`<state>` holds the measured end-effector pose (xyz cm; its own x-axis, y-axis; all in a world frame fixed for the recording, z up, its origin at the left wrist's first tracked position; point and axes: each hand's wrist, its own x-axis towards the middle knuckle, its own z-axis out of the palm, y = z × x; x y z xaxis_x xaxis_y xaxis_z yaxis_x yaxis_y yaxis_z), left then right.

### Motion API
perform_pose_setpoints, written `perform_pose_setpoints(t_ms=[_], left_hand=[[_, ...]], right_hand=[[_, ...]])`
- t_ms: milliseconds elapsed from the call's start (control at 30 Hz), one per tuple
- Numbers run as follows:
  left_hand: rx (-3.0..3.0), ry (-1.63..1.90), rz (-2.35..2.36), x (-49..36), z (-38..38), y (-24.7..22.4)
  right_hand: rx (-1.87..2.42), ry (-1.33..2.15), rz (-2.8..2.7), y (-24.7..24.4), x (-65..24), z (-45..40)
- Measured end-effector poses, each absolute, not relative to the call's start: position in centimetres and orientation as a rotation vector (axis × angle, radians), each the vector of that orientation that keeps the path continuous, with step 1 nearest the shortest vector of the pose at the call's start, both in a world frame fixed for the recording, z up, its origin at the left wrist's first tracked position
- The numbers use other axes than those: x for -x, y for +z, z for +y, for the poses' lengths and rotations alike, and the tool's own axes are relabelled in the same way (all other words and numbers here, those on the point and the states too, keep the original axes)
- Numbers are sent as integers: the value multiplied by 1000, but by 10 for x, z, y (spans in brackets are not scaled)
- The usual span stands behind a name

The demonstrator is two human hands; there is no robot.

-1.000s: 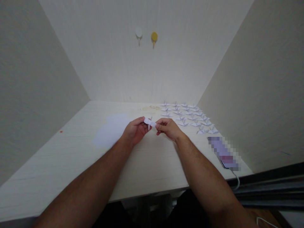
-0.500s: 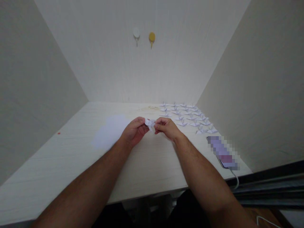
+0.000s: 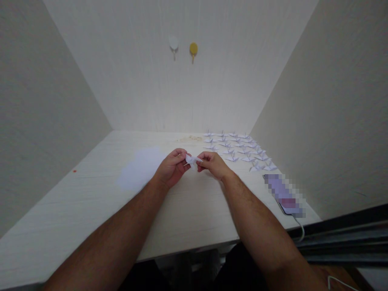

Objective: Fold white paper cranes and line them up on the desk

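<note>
Above the middle of the desk, a small white paper crane (image 3: 192, 160) with its wings spread is held between both hands. My left hand (image 3: 173, 166) pinches its left wing between thumb and fingers. The right wing is pinched by my right hand (image 3: 212, 164), whose fingertips partly cover it. Several finished white paper cranes (image 3: 232, 152) stand in rows at the back right, just beyond my right hand. White sheets of paper (image 3: 138, 169) lie flat to the left, next to my left forearm.
A phone (image 3: 283, 195) with a white cable (image 3: 302, 232) lies near the right front edge of the desk (image 3: 188, 218). Panels enclose the desk on the left, right and back. A white hook (image 3: 173, 43) and a yellow hook (image 3: 193, 49) hang on the back panel.
The paper crane has turned slightly between the fingers and its wings now look more spread out. Both hands stay in nearly the same place.
</note>
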<state>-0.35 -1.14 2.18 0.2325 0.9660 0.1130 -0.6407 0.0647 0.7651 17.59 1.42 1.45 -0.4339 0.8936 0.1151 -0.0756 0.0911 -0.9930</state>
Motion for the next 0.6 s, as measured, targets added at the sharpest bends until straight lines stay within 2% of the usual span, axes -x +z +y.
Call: perform_pose_setpoints(t_ms=[600], left_hand=[[-647,1395,584,6,-11,29]], right_hand=[[757,1561,-1609,15,-177,12]])
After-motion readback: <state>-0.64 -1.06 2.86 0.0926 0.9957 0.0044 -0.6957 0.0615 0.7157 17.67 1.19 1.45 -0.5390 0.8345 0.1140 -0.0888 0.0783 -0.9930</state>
